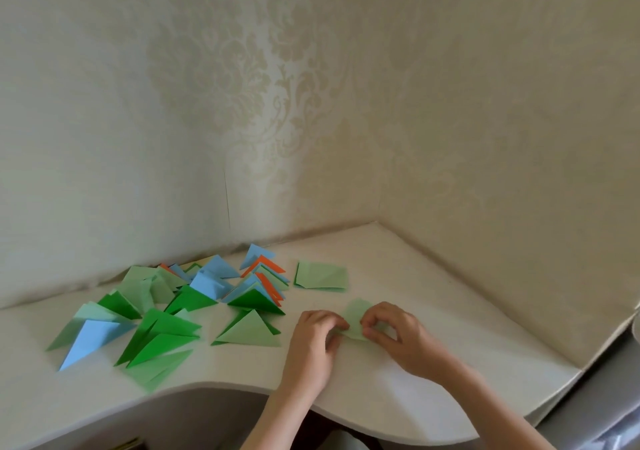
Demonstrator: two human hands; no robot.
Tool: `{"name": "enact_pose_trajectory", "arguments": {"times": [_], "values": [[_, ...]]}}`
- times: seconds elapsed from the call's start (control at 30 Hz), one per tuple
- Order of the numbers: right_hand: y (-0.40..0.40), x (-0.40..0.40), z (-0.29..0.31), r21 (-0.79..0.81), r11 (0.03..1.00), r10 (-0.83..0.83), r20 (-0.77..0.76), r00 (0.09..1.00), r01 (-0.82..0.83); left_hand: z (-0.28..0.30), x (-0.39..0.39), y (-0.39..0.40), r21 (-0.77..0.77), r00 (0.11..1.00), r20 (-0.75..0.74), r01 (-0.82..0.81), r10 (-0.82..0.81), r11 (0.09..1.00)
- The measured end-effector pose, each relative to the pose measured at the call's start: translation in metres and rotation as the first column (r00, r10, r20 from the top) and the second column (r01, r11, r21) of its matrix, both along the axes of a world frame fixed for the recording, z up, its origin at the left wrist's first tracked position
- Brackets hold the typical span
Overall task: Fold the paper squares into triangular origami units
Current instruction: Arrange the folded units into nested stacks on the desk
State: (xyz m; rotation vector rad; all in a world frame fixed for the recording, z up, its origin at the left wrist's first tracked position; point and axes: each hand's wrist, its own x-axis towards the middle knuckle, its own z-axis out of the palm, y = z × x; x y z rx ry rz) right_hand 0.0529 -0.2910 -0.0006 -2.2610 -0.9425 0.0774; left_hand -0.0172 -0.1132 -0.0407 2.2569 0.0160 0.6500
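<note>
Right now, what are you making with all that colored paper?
A person is folding paper into triangles at a white desk. Both hands, the left hand and the right hand, pinch a light green paper that is partly folded. A pile of folded triangles in green, blue and orange lies to the left. A small stack of light green squares lies just behind the hands.

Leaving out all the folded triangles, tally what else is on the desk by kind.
Hands pinching paper: 2, the left hand and the right hand
light green paper being folded: 1
stack of flat light green squares: 1, sheets uncountable
Total: 4
</note>
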Motion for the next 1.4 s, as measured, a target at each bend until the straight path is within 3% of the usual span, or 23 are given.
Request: {"name": "enact_pose_trajectory", "arguments": {"times": [0.23, 0.37, 0.53, 0.73, 0.9, 1.03, 1.3, 1.4], "values": [[-0.007, -0.002, -0.012, 0.019, 0.991, -0.135, 0.032, 0.990, 0.134, -0.001, 0.002, -0.001, 0.042, 1.000, 0.002, 0.025, -0.025, 0.999], [-0.007, -0.012, -0.028, 0.091, 0.986, -0.154, 0.185, 0.971, 0.139, -0.003, 0.003, -0.001, 0.060, 0.999, 0.014, 0.032, -0.032, 0.998], [-0.004, -0.017, -0.036, 0.073, 0.967, -0.254, 0.211, 0.944, 0.244, -0.002, 0.004, 0.000, 0.060, 0.999, 0.017, 0.030, -0.031, 0.998], [0.010, -0.008, -0.036, -0.009, 0.946, -0.310, 0.272, 0.911, 0.324, 0.004, 0.004, -0.005, 0.031, 0.998, -0.023, -0.052, 0.053, 0.998], [0.016, -0.005, -0.041, 0.001, 0.942, -0.321, 0.310, 0.895, 0.337, 0.004, 0.013, -0.012, 0.093, 0.992, 0.007, -0.127, 0.126, 0.988], [0.016, -0.001, -0.038, -0.004, 0.939, -0.331, 0.247, 0.911, 0.343, 0.001, 0.016, -0.015, 0.119, 0.985, -0.017, -0.166, 0.169, 0.979], [0.010, 0.007, -0.026, -0.018, 0.953, -0.303, -0.085, 0.949, 0.302, 0.000, 0.021, -0.005, -0.020, 0.984, -0.083, -0.162, 0.160, 0.987], [0.005, 0.009, -0.024, 0.009, 0.959, -0.279, -0.123, 0.952, 0.282, -0.002, 0.021, 0.000, -0.046, 0.984, -0.100, -0.153, 0.148, 0.987]]}}
